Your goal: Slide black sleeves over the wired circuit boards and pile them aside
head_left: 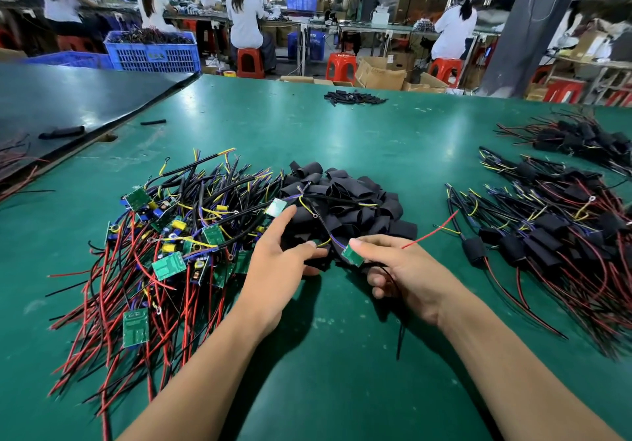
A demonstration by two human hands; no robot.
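**While the Right Grip Holds a Bare Board, the Left Takes a Sleeve**

Where the glossy green counter spreads before us, we see three heaps crowding in. At 9 o'clock lies a tangle of bare boards with red and black wires. At 12 o'clock is a mound of flat, matte black sleeves, and at 3 o'clock the sleeved boards. Thin purple and yellow leads trail across the mound.

Our right grip pinches a small green circuit board between thumb and fingers. Its red wire springs toward 2 o'clock and its black wire dangles toward 6.

Just beside the board, at its 9 o'clock, our left grip lays a straight forefinger on the mound. It pinches one sleeve at the near edge, thumb above and fingertip below.

Red stools stand beyond the counter at 12 o'clock.
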